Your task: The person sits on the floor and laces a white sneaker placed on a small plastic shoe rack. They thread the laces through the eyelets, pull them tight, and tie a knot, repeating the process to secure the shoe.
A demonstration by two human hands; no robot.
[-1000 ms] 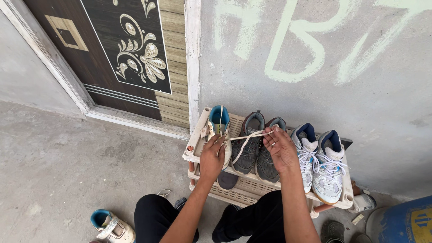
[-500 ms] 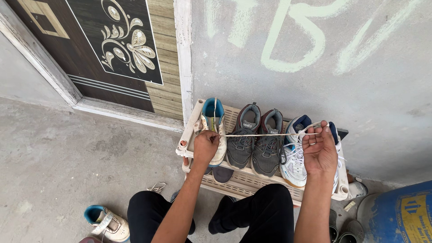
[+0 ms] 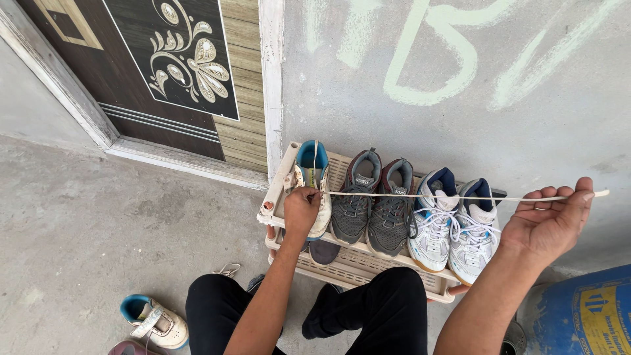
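Right hand [image 3: 549, 223] pinches the white shoelace [image 3: 427, 196] near its tip, stretched taut over the grey sneakers [image 3: 371, 207] — left hand [image 3: 302, 210] clamps the cream-and-blue shoe [image 3: 314, 181] on the rack [image 3: 276, 190]. Too hard a tug could drag that shoe sideways — or slip the lace from the fingers.

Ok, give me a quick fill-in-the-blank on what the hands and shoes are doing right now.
1. The right hand pulls a white ____ taut across the shoes.
2. The left hand rests on the shoe with the ____ lining.
3. The grey pair stands on the rack between that shoe and the ____ pair.

Missing: shoelace; blue; white
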